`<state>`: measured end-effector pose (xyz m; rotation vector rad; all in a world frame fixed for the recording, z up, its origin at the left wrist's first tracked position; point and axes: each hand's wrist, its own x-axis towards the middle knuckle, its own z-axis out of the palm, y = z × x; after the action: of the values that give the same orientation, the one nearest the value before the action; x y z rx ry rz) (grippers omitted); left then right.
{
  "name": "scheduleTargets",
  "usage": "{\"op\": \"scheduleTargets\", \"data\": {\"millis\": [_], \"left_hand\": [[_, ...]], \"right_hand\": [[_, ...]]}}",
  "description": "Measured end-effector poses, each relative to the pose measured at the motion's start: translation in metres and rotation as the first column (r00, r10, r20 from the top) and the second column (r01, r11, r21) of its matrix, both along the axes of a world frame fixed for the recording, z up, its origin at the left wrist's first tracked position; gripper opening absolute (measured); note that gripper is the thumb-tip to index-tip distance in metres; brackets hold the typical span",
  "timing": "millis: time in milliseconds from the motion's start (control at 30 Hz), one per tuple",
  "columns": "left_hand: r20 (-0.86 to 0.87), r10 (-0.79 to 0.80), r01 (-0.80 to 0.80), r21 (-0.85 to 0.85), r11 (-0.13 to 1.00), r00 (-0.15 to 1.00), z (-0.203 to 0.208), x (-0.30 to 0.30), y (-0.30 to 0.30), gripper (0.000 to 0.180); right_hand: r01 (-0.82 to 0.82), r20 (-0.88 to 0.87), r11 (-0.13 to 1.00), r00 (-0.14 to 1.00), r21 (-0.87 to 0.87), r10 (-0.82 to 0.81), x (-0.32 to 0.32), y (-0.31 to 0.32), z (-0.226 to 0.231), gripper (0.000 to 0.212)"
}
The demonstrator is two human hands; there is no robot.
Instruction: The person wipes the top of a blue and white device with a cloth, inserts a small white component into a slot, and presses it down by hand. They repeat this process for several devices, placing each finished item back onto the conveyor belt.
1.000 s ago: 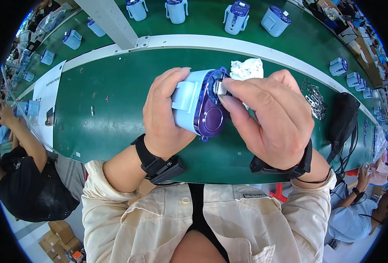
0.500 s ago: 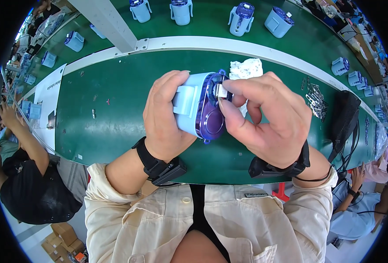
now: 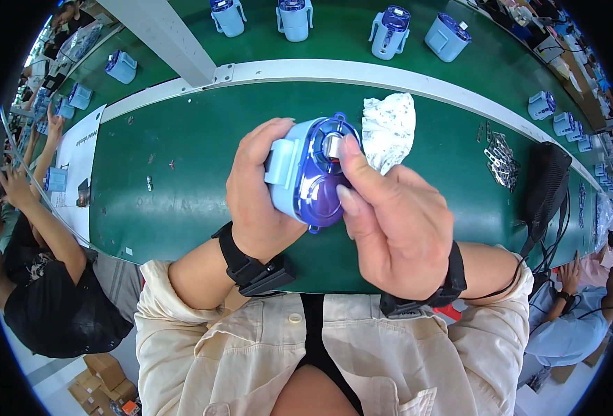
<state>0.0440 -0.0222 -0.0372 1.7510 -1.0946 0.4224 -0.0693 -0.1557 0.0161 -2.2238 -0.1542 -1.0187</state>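
The left hand (image 3: pixel 254 187) is curling around a light-blue container (image 3: pixel 294 177), its fingers wrapping the far side and gripping it firmly. The container is hanging above the green tabletop (image 3: pixel 181 201), just left of a crumpled white sheet (image 3: pixel 391 132) and nearer the person. The right hand (image 3: pixel 348 173) is working to the near side of that sheet, with one fingertip pressing by a small silvery piece (image 3: pixel 333 147) on the translucent purple-blue lid (image 3: pixel 322 197) and another digit bending beside the lid's lower part; whether the two are pinching anything cannot be told.

The container is probably behaving as a light, stiff plastic shell, its glossy lid somewhat slippery and its small loops likely the fragile spots. The blue body is offering the surest hold, where the left hand is already cradling it, leaving the lid free.

The container is tilting, its lid facing up and rightward, toward the sheet's side, while its raised side panel is facing left, away from the sheet. The lid's long axis is running from a loop at the far end, left of the sheet, to another at the near end, leaning slightly leftward toward the person.
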Motion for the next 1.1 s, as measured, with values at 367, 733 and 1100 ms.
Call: {"op": "scheduleTargets", "data": {"millis": [367,733,1100], "left_hand": [[-0.104,-0.187,0.176,-0.110,0.978,0.977,-0.001,0.001,-0.004,0.074],[-0.105,-0.204,0.189,-0.137,0.972,0.973,-0.004,0.004,-0.003,0.075],[0.064,-0.188,0.193,-0.081,0.978,0.980,-0.013,0.019,-0.006,0.074]], "right_hand": [[-0.182,-0.068,0.983,0.981,-0.032,0.180,0.004,-0.043,0.025,0.031],[-0.102,-0.008,0.930,0.994,-0.354,0.106,0.006,-0.038,0.021,0.039],[-0.132,-0.068,0.964,0.990,-0.230,0.119,0.008,-0.047,0.034,0.029]]}}
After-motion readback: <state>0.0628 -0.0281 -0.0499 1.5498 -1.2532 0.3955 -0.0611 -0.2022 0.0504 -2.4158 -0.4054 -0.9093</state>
